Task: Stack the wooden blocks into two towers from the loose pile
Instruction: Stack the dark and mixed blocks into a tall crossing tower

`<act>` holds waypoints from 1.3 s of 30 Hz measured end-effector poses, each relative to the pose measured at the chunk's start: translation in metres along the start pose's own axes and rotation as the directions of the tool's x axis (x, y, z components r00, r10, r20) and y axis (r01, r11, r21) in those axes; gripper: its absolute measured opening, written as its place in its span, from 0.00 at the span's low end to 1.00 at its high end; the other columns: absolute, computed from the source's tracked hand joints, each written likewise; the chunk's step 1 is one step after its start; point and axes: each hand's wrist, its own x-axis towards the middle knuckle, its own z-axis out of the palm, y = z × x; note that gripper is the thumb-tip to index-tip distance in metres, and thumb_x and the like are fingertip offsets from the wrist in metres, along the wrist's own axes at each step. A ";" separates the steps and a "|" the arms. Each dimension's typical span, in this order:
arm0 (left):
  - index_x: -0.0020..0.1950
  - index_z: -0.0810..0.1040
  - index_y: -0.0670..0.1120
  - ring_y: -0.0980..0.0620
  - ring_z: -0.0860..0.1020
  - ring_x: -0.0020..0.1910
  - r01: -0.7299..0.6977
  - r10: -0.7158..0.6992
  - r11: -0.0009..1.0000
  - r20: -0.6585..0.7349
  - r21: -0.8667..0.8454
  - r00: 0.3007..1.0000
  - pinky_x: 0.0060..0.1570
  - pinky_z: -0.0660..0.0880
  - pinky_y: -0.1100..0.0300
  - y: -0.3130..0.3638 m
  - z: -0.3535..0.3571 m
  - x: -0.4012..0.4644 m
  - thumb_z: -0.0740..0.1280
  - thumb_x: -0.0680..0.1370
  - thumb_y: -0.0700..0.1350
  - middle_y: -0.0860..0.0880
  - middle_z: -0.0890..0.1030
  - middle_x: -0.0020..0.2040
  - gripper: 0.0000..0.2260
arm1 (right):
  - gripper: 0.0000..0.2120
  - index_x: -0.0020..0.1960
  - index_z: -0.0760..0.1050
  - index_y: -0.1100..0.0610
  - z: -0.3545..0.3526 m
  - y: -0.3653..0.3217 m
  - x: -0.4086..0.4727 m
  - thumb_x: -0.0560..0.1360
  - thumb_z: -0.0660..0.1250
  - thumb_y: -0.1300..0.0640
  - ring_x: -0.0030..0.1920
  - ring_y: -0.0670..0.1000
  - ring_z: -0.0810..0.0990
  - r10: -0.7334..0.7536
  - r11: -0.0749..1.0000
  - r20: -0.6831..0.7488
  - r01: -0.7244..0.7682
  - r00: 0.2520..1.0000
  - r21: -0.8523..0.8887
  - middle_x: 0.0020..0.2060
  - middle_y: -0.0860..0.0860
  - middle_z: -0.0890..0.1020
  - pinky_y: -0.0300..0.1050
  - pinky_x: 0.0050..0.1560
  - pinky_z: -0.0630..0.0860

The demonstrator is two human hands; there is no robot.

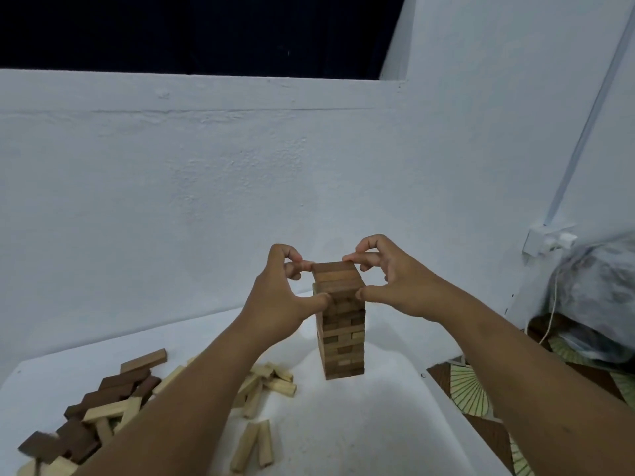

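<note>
While both hands pinch the top layer, one tower point(343, 324) stands upright, long axis vertical, on the white table point(360, 424). Left hand point(285, 297) and right hand point(391, 280) each have thumb and fingertips narrowly closed on the top blocks point(335, 271), which lie flat, long axis running hand to hand. Below-left of the grip: loose pile point(113, 407) of smooth rectangular wooden bars, dark and pale, too tangled to count.

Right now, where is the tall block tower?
In the head view the wooden block tower stands mid-frame on the white table, its top pinched between the left hand and the right hand, right of the loose pile.
</note>
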 end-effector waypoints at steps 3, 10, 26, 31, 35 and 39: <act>0.56 0.63 0.54 0.59 0.73 0.59 0.020 -0.020 1.000 0.005 0.011 1.000 0.47 0.71 0.64 -0.005 0.003 0.000 0.78 0.69 0.46 0.60 0.79 0.56 0.26 | 0.26 0.58 0.63 0.44 0.000 0.005 0.004 0.70 0.73 0.61 0.62 0.43 0.70 0.023 1.000 0.036 -0.024 0.999 0.013 0.62 0.40 0.76 0.40 0.52 0.68; 0.57 0.63 0.53 0.59 0.72 0.59 0.056 -0.056 0.998 0.031 -0.005 0.998 0.45 0.69 0.66 -0.013 0.008 -0.004 0.77 0.70 0.44 0.60 0.78 0.56 0.26 | 0.27 0.59 0.63 0.45 0.003 0.012 0.007 0.70 0.73 0.62 0.62 0.43 0.70 0.035 0.999 0.073 -0.035 0.997 0.009 0.63 0.42 0.76 0.45 0.55 0.74; 0.65 0.61 0.60 0.57 0.71 0.62 0.104 -0.102 0.994 0.080 -0.025 0.992 0.48 0.71 0.65 -0.020 0.009 -0.001 0.77 0.70 0.49 0.60 0.76 0.61 0.32 | 0.31 0.62 0.63 0.41 0.002 0.018 0.010 0.69 0.75 0.60 0.65 0.44 0.70 0.026 1.000 0.110 -0.026 0.994 0.000 0.67 0.43 0.73 0.38 0.54 0.70; 0.69 0.58 0.64 0.56 0.68 0.65 0.104 -0.102 0.994 0.099 -0.022 0.990 0.56 0.70 0.59 -0.021 0.001 -0.009 0.79 0.68 0.52 0.58 0.71 0.67 0.39 | 0.36 0.67 0.61 0.35 0.003 0.013 0.004 0.68 0.77 0.53 0.71 0.41 0.63 -0.008 1.000 0.049 0.009 0.999 -0.001 0.71 0.38 0.65 0.44 0.64 0.67; 0.69 0.59 0.65 0.61 0.69 0.65 0.058 -0.058 0.998 0.031 -0.011 0.998 0.60 0.71 0.59 -0.011 -0.023 -0.031 0.77 0.70 0.53 0.63 0.71 0.66 0.36 | 0.29 0.64 0.65 0.34 0.018 -0.013 -0.005 0.70 0.74 0.51 0.70 0.35 0.62 -0.118 0.993 -0.117 0.117 0.986 -0.011 0.67 0.32 0.68 0.41 0.66 0.65; 0.63 0.69 0.63 0.65 0.72 0.61 0.052 -0.048 0.998 -0.093 0.037 0.994 0.56 0.73 0.60 -0.016 -0.063 -0.069 0.73 0.74 0.49 0.66 0.76 0.61 0.22 | 0.19 0.59 0.73 0.39 0.064 -0.050 -0.017 0.73 0.70 0.55 0.60 0.41 0.75 -0.234 0.971 -0.213 0.241 0.949 0.006 0.58 0.33 0.77 0.36 0.61 0.70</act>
